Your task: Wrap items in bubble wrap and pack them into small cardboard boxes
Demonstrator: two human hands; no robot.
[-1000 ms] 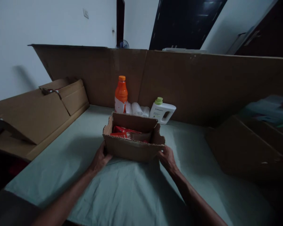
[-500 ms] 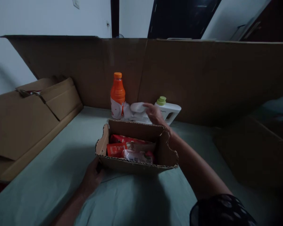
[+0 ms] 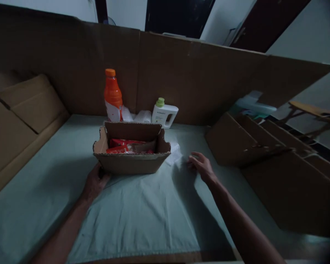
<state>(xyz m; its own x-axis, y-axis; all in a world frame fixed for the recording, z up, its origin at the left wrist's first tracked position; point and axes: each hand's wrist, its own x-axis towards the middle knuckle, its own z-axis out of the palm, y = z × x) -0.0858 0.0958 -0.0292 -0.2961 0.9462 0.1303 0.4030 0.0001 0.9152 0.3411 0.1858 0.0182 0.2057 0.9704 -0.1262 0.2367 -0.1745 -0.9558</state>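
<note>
A small open cardboard box (image 3: 132, 163) stands on the pale green cloth (image 3: 143, 209). Red packets (image 3: 120, 146) lie inside it. My left hand (image 3: 95, 181) grips the box's front left corner. My right hand (image 3: 199, 165) rests on the cloth to the right of the box, fingers apart and holding nothing. Between that hand and the box lies a white plastic-wrapped pack (image 3: 173, 154), touching the box's right side. Behind the box stand an orange bottle (image 3: 112, 96), more white packs (image 3: 139, 116) and a white jug with a green cap (image 3: 164, 114).
A tall cardboard wall (image 3: 203, 77) runs along the back. Folded cardboard boxes (image 3: 244, 145) lie at the right, close to my right hand. More cardboard (image 3: 19, 117) slopes up at the left.
My right hand came back from the white packs behind the box and now rests on the cloth, with a white pack lying beside the box. My left hand stayed on the box corner.
</note>
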